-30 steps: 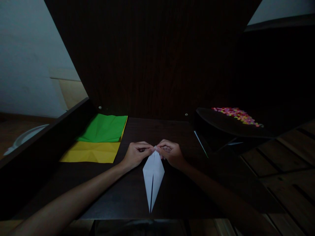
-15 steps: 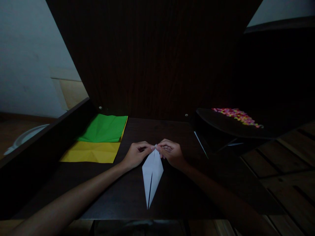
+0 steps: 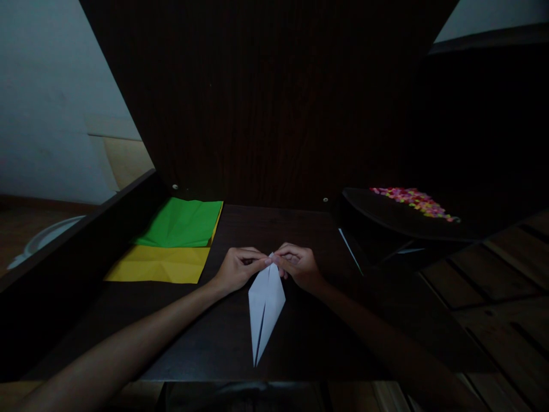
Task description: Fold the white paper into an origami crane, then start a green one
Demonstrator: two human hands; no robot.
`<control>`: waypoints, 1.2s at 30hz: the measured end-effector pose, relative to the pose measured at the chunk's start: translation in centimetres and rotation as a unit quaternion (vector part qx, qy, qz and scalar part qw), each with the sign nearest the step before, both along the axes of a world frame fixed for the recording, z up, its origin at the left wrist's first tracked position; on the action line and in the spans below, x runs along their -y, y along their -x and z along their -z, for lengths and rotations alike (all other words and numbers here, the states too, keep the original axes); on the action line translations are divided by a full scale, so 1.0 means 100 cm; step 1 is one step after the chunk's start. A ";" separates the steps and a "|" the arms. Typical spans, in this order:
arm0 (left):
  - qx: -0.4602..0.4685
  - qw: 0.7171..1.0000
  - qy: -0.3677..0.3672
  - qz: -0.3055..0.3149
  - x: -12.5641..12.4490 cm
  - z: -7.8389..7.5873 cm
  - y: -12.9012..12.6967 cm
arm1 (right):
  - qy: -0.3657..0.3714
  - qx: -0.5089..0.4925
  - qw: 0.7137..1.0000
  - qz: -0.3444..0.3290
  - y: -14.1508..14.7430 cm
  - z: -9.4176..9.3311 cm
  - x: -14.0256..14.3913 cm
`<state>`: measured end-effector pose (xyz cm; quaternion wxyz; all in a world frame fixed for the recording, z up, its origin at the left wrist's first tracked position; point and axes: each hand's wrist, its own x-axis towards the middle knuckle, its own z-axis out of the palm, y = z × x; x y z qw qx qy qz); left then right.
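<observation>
Where the two hands meet at the middle of the dark wooden worktop [image 3: 309, 343], we note the white folded paper, a long narrow kite shape [image 3: 265, 303], pinched at its far tip. The left hand [image 3: 235, 269] closes its grip on that tip from 9 o'clock; the right hand [image 3: 300, 268] does the same from 3 o'clock, fingertips nearly touching across the point.

Change over the last second: the near tip of the paper has swung a little toward 7 o'clock and drawn slightly away from the near edge, while the far tip stayed put under both grips. We judge this a small squaring-up of the piece under a held crease, not a new fold.

Long axis runs roughly 12 to 6 o'clock, tilted now toward 7 at the near end. The sharp point faces us; the blunter pinched end faces the dark back panel. A central slit runs down the length.

At 10 o'clock lie a flat green paper sheet [image 3: 182, 223] and, overlapping its near edge, a creased yellow paper sheet [image 3: 158, 266]. At 2 o'clock, a dark tray of small multicoloured pieces [image 3: 412, 201].
</observation>
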<state>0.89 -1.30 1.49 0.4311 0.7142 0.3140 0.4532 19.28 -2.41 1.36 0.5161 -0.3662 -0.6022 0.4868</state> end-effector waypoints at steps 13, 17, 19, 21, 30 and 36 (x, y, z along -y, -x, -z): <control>-0.044 0.995 -0.083 -0.035 0.002 -0.003 -0.003 | -0.013 -0.002 1.000 0.026 0.005 -0.002 0.002; -0.049 0.990 -0.123 -0.042 0.003 -0.002 -0.003 | -0.013 -0.010 0.999 0.045 0.006 -0.004 0.003; -0.046 0.989 -0.133 -0.047 0.003 -0.001 -0.003 | -0.012 -0.018 0.998 0.051 0.007 -0.004 0.003; -0.044 0.988 -0.136 -0.052 0.003 -0.001 -0.003 | -0.010 -0.019 0.998 0.052 0.007 -0.004 0.003; -0.044 0.988 -0.138 -0.052 0.003 -0.001 -0.003 | -0.037 -0.005 0.999 0.032 0.005 -0.003 0.002; -0.048 0.988 -0.133 -0.056 0.005 0.001 -0.005 | -0.054 0.029 0.998 0.027 0.003 -0.004 0.003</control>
